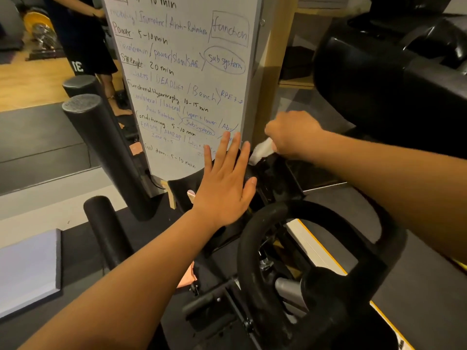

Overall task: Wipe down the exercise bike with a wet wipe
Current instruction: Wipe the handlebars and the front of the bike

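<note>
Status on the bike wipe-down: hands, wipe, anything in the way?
Left hand open, flat on black exercise bike console. Right hand gripping crumpled white wet wipe, on console top. Handwritten whiteboard close behind.

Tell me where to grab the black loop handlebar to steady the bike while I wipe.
Probably the left curve of the loop handlebar, with the left hand coming from above: the tube is round and the opening inside the loop leaves room for fingers to wrap. The right hand holds the wet wipe.

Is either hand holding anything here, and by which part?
The right hand grips the bunched wet wipe by its upper end. The left hand holds nothing; it rests flat on the exercise bike.
</note>
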